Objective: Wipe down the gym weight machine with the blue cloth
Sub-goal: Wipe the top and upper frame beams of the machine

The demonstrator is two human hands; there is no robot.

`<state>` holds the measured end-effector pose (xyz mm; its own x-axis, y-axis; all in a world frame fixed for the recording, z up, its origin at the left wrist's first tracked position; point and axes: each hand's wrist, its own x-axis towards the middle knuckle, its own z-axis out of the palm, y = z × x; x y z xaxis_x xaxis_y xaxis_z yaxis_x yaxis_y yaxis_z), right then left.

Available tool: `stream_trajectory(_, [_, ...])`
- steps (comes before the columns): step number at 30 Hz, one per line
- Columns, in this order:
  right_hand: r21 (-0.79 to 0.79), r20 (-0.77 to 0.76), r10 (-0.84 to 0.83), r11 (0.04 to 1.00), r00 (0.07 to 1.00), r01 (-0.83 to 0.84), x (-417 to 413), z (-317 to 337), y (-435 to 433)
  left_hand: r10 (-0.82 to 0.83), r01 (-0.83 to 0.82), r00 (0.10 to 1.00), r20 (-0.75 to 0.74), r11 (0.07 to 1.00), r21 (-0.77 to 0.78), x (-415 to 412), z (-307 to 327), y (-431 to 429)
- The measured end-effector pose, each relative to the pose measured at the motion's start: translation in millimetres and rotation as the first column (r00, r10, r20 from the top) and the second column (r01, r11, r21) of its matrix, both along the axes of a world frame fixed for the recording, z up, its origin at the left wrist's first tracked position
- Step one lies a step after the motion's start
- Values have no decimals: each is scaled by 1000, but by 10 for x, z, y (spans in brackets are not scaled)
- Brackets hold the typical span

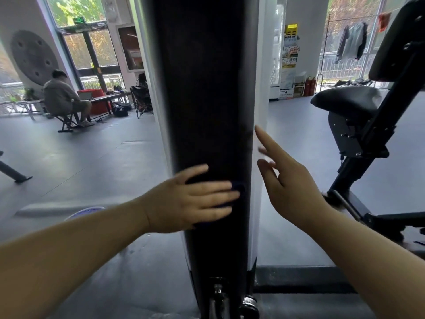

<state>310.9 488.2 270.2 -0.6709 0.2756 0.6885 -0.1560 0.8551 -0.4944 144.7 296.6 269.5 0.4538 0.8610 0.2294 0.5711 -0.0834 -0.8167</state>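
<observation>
Left hand (184,201) flat; right hand (289,185) seemingly spread.

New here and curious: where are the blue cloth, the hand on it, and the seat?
blue cloth (239,188): head view, edge past the fingertips.
left hand (188,201): head view, back of the hand.
seat (345,101): head view, padded top.

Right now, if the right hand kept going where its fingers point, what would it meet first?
Probably the machine's white side panel: the right hand points up and left, index fingertip right at that panel's edge beside the black front. Contact is unclear.
</observation>
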Motion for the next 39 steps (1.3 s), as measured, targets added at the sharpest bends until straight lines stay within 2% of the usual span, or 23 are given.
stream_trajectory(2, [-123,-65,-14,992,998,6,78,65,-47,-42,42,999,2,998,-46,27,84,27])
stream_trajectory(4, [-318,-135,25,946,991,-67,132,231,-102,-82,76,993,87,995,71,100,418,145])
stream_trajectory(6, [-562,-247,145,784,958,-264,151,525,-177,-153,92,950,274,971,220,258,910,302])
stream_trajectory(8, [-716,-374,252,533,893,-451,157,882,-249,-270,105,845,461,930,352,477,1431,456])
stream_trajectory(10, [-757,-511,288,296,810,-583,155,1228,-307,-297,67,813,501,902,427,652,1903,600])
stream_trajectory(12, [-725,-646,240,104,724,-681,128,1526,-316,-182,0,871,457,929,370,749,2331,719])
stream_trajectory(14, [-664,-740,153,-9,655,-748,85,1798,-276,-4,-109,884,468,971,214,786,2716,765])
stream_trajectory(15, [-653,-754,108,-13,648,-757,53,1927,-244,61,-157,868,493,975,156,772,2889,748])
stream_trajectory(17, [-675,-735,26,74,678,-734,-76,2170,-191,33,-164,859,511,963,213,681,3173,644])
stream_trajectory(18, [-688,-717,-13,168,697,-706,-155,2288,-187,-33,-142,873,486,937,319,620,3275,576])
stream_trajectory(20, [-682,-680,-99,449,727,-577,-362,2537,-217,-101,-123,923,371,837,533,447,3387,462])
stream_trajectory(22, [-603,-649,-142,695,747,-392,-531,2772,-261,-108,-136,937,332,764,631,258,3383,407])
stream_trajectory(24, [-521,-621,-170,819,765,-241,-627,2925,-279,-157,-150,909,385,739,657,158,3292,436])
stream_trajectory(28, [-303,-731,-76,927,678,-223,-694,2550,-248,-337,-98,848,408,658,747,142,3160,585])
stream_trajectory(31, [-205,-741,1,952,671,-227,-681,2322,-124,-454,-44,793,406,622,782,114,3140,613])
stream_trajectory(36, [-146,-721,111,940,684,-307,-729,3207,-9,-501,-8,769,396,612,791,59,3134,634])
stream_trajectory(39, [-136,-733,57,964,677,-229,-760,3166,-89,-529,3,755,387,593,805,46,3121,647])
